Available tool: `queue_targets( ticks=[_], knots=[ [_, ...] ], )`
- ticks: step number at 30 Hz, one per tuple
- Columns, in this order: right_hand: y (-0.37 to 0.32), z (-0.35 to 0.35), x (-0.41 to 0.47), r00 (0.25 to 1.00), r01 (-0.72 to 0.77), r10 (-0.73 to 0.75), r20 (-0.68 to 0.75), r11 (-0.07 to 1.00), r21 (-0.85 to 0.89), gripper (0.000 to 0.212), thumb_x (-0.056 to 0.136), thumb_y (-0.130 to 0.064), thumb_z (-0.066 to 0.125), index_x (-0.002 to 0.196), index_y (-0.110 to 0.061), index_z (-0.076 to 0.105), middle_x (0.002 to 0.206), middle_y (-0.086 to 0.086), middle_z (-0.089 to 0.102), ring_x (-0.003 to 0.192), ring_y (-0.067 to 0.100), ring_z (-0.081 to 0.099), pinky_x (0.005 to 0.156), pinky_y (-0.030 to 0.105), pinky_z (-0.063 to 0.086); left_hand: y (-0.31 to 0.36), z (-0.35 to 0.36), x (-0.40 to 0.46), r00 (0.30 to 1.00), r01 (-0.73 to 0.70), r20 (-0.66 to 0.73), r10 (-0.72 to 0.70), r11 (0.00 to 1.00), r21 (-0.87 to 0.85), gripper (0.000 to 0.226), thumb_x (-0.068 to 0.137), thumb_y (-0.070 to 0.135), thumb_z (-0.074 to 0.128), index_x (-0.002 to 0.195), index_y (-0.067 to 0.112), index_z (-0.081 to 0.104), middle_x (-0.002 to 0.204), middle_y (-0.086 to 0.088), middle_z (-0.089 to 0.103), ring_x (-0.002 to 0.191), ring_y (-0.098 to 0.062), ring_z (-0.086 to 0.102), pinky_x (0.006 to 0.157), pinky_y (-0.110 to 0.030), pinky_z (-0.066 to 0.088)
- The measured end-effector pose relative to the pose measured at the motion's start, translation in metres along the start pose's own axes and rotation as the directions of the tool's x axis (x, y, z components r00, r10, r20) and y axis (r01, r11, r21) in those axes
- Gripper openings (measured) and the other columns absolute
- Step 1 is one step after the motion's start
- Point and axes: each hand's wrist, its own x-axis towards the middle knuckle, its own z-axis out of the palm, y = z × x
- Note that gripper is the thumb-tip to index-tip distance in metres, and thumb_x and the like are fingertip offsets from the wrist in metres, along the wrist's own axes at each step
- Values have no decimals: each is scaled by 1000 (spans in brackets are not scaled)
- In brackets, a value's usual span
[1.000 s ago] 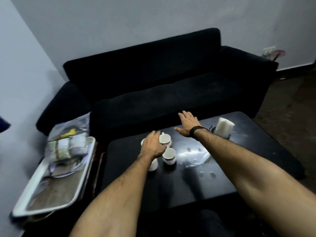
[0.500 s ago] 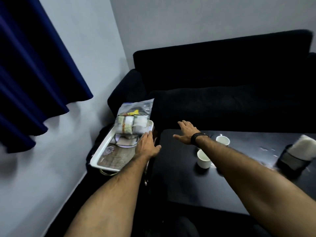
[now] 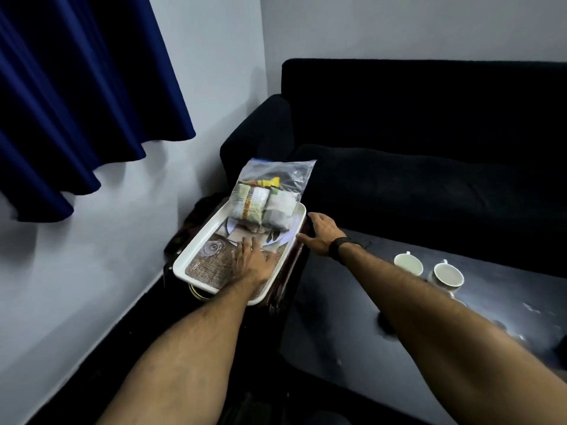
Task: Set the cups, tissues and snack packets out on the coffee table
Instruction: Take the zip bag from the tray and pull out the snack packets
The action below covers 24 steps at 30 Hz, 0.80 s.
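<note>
A dim sitting room, a dark sofa [image 3: 429,179] behind a black coffee table [image 3: 352,317]: we reach for the white tray [image 3: 196,250] beside the table's left edge. Our left hand [image 3: 250,263] lies flat on the tray's near half, fingers straight, holding nothing. Our right hand [image 3: 320,233] hovers spread at the tray's right rim. The bagged snack packets [image 3: 264,204] sit heaped at the far end, overhanging; we judge a lopsided lift could tip them off. Two cups [image 3: 428,268] already stand near the table's far edge.

White tray [image 3: 196,243], blue curtain [image 3: 76,87], black sofa [image 3: 429,133], white cups [image 3: 408,263].
</note>
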Motion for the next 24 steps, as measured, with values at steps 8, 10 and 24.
queue_targets(
  ticks=[8, 10, 24],
  knots=[
    [-16, 17, 58, 999, -25, 25, -32, 1000, -14, 74, 90, -48, 57, 146, -10, 29, 143, 16, 42, 129, 35, 40, 106, 43, 37, -9, 44, 25, 997, 17, 80, -19, 999, 28, 84, 92, 71, 12, 156, 21, -7, 164, -8, -16, 151, -23, -18, 119, -51, -11],
    [-22, 21, 72, 998, -63, 63, -31, 998, 15, 75, 89, -50, 58, 145, -8, 30, 141, 17, 44, 128, 35, 43, 104, 43, 40, -11, 51, 28, 999, 9, 53, -12, 998, 56, 83, 92, 70, 14, 156, 22, -8, 164, -8, -16, 151, -23, -19, 119, -52, -11],
    [-39, 54, 127, 925, -295, 368, 96, 535, 792, 83, 63, -47, 85, 129, -8, 53, 126, 10, 63, 99, 26, 65, 75, 36, 56, -12, 62, 30, 999, 16, -40, -13, 997, 77, 81, 93, 66, 23, 157, 23, 0, 166, -6, -7, 153, -23, -11, 119, -53, -7]
  ],
)
